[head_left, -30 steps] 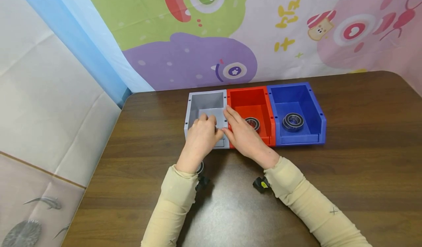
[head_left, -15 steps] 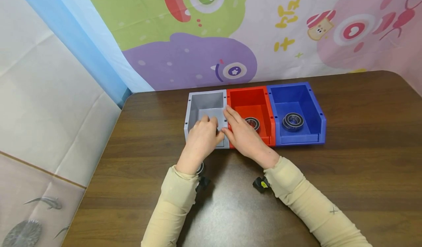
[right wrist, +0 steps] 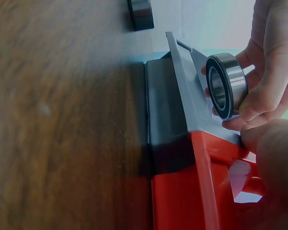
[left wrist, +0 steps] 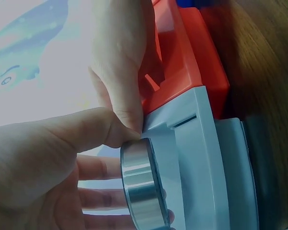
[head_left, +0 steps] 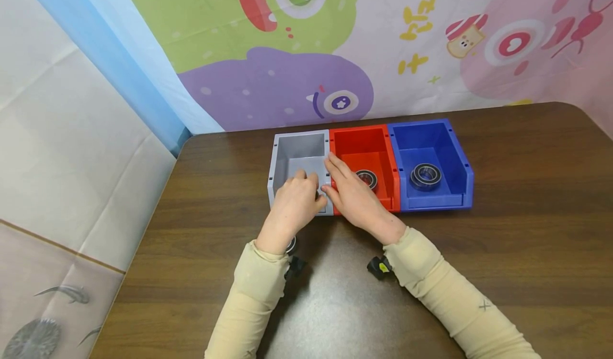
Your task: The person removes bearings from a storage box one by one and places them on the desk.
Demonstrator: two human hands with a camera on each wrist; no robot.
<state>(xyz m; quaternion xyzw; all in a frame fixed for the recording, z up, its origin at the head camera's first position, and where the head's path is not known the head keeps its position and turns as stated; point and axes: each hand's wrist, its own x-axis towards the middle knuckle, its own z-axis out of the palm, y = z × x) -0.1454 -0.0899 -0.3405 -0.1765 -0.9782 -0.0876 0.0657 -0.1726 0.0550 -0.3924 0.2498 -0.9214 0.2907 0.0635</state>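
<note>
My left hand (head_left: 294,205) reaches over the front of the grey bin (head_left: 300,145) and pinches a ball bearing (right wrist: 237,84) between thumb and fingers. The bearing stands on edge, its shiny steel outer ring (left wrist: 143,184) facing the left wrist camera; from the head it is mostly hidden behind the hand. My right hand (head_left: 354,197) rests on the shared wall of the grey bin and the red bin (head_left: 359,142), fingers stretched along it. Its thumb tip lies at the rim, close to the left thumb.
One bearing (head_left: 375,180) lies in the red bin, partly covered by my right hand. The blue bin (head_left: 416,135) holds another bearing (head_left: 425,188). Near my left wrist a further bearing (head_left: 291,245) sits on the wooden table (head_left: 527,215). A printed cloth (head_left: 287,93) hangs behind the bins.
My left hand, with the bearing in it, has shifted slightly right and toward the front of the grey bin. The right hand and the bins stay where they were.
</note>
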